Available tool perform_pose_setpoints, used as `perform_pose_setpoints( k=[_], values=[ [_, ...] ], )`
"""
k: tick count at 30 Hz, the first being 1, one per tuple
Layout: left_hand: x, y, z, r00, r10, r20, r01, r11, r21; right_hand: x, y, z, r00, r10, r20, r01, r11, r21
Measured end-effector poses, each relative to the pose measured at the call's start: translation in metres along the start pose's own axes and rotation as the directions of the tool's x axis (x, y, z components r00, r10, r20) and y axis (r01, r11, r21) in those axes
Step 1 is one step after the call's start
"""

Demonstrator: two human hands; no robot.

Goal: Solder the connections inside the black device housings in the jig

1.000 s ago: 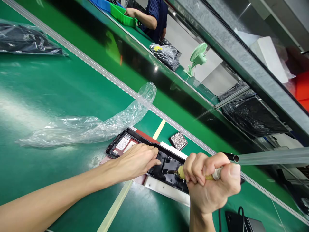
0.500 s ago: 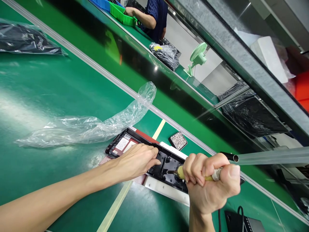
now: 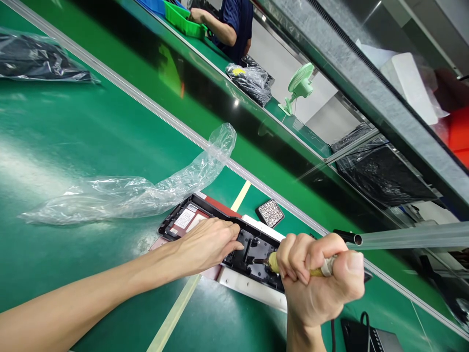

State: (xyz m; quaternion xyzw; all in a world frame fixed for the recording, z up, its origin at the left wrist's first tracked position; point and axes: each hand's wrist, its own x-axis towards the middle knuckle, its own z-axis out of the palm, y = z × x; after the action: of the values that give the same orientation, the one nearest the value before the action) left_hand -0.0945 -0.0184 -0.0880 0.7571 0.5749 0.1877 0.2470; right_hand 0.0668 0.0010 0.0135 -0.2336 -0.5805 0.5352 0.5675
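A long black plastic housing [image 3: 238, 256] lies at a slant on a white fixture [image 3: 252, 289], its inside with posts and ribs facing up. My left hand [image 3: 216, 242] bends over the housing's middle, fingers closed on it. In my right hand [image 3: 322, 278] is a soldering iron with a yellow handle [image 3: 273, 262], wrapped with pale tape near the back. The iron's dark metal tip points into the housing and appears to meet a post near the middle. My right hand hides the housing's right end.
A clear plastic bag [image 3: 128, 195] lies behind my left arm. A small black box of speckled bits [image 3: 270, 213] is beyond the housing. A metal tube [image 3: 348, 237] and a black device [image 3: 370, 336] with a cable are at right. Across the divider, a person reaches into a green bin [image 3: 185, 20].
Both hands, the iron and the housing look practically unmoved. Only a very slight shift of the whole view is visible.
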Motion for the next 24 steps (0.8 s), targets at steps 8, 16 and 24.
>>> perform_pose_setpoints(
  k=[8, 16, 24],
  values=[
    [-0.0013, 0.0005, -0.0001, 1.0, 0.008, -0.015, -0.009, 1.0, -0.008, -0.0001, -0.0005, -0.0003, 1.0, 0.0, 0.003, 0.0, 1.0, -0.003],
    [-0.001, -0.0013, 0.002, 0.999, 0.027, -0.034, -0.028, 0.999, -0.015, -0.0001, 0.0002, 0.001, 1.0, -0.008, 0.005, 0.008, 1.0, -0.004],
    [-0.001, -0.0003, 0.0021, 1.0, 0.018, -0.024, -0.018, 1.0, 0.002, -0.0002, 0.0005, -0.0013, 1.0, -0.014, 0.015, 0.013, 1.0, 0.005]
  ],
)
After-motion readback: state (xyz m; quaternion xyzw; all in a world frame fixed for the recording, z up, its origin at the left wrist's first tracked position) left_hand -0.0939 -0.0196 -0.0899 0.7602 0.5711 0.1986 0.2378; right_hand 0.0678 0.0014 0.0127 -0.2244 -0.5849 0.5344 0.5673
